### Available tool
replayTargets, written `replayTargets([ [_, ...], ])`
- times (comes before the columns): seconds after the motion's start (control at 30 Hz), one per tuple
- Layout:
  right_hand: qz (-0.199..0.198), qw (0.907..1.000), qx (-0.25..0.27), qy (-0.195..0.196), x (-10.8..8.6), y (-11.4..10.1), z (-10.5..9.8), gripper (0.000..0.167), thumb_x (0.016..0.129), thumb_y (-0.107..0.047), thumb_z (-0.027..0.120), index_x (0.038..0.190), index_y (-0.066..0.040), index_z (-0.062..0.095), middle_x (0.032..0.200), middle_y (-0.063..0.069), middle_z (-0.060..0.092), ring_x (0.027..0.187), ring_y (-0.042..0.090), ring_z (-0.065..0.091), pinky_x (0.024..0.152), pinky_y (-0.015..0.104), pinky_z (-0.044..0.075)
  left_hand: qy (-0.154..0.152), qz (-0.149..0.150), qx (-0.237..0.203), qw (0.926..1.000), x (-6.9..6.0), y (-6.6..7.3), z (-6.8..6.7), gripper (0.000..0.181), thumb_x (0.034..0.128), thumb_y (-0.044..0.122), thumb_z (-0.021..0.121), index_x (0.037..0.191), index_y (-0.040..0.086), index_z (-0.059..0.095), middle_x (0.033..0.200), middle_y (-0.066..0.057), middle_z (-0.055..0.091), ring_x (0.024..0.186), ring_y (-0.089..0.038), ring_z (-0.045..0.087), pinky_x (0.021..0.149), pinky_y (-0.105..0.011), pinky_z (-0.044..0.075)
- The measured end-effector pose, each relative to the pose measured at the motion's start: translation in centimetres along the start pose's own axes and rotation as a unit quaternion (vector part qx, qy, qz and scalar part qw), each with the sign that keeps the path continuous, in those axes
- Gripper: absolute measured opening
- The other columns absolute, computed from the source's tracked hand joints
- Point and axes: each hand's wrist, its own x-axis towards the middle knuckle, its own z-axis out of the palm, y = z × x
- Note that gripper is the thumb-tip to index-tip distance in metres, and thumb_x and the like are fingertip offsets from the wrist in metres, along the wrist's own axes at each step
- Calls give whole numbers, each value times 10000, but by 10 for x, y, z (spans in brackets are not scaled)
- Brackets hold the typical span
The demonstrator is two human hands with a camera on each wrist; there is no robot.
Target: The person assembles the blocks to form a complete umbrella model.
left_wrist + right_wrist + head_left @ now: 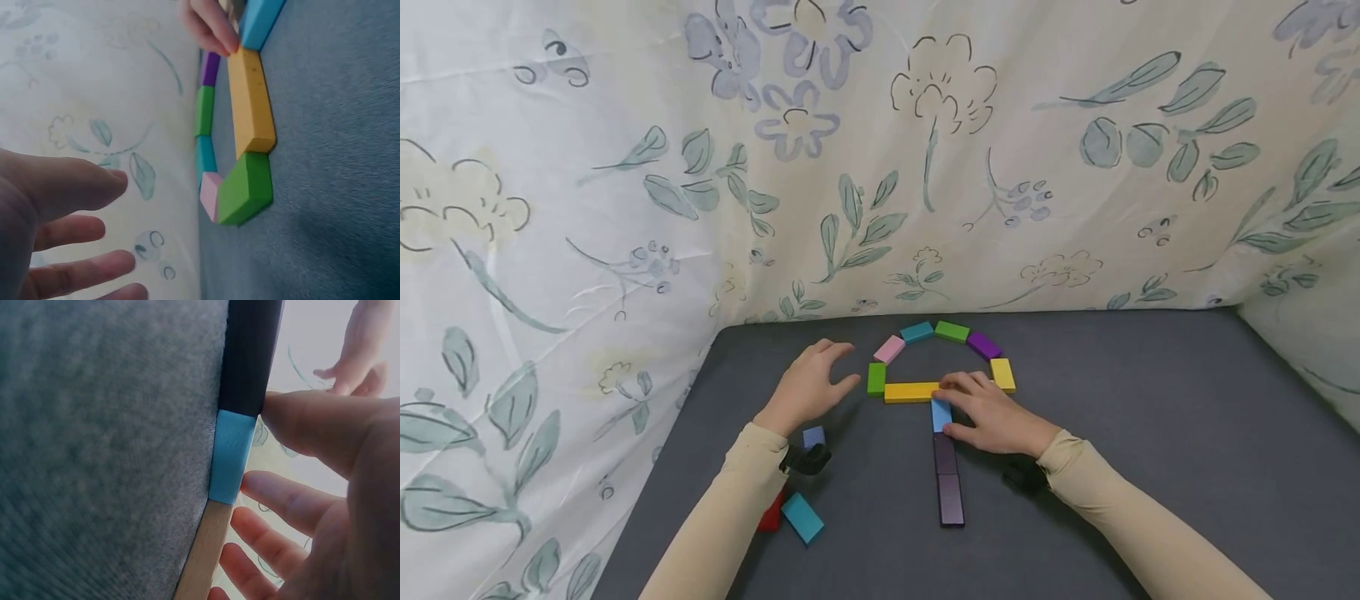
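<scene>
My right hand (997,414) rests with its fingertips on a light blue block (941,416). In the right wrist view, the thumb lies by the joint between this block and a dark purple block (250,356); the index fingertip touches its other end. A long yellow block (910,392) lies crosswise against the blue one, partly hidden under the fingers. My left hand (808,387) hovers left of a green block (876,379), fingers spread and holding nothing. Pink (890,349), teal (917,332), green (952,332), purple (984,345) and yellow (1002,375) blocks form an arch beyond the crosswise block.
Near the left forearm lie a small blue block (814,437), a teal block (802,517) and a red block (771,514), partly covered by the sleeve. The dark grey table (1135,400) ends at a floral cloth (1045,167) behind and at the sides.
</scene>
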Motion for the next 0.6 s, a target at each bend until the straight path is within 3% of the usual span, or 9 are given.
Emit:
replayTargets([
  [0.4, 33, 10000, -37, 29, 5, 3, 4, 495, 993, -251, 720, 1430, -46, 614, 1474, 162, 506, 1301, 359, 451, 1065, 576, 446, 185, 68, 307, 9993, -54, -14, -10, 566, 921, 318, 804, 1418, 110, 631, 1313, -101, 647, 1183, -303, 640, 915, -515, 567],
  [0.6, 43, 10000, -37, 16, 7, 4, 5, 491, 997, -260, 713, 1430, -49, 615, 1468, 161, 510, 1296, 361, 455, 1058, 583, 445, -161, -104, 267, 9995, -87, -22, -13, 609, 880, 303, 846, 1421, 125, 632, 1309, -82, 640, 1182, -291, 641, 887, -514, 572],
])
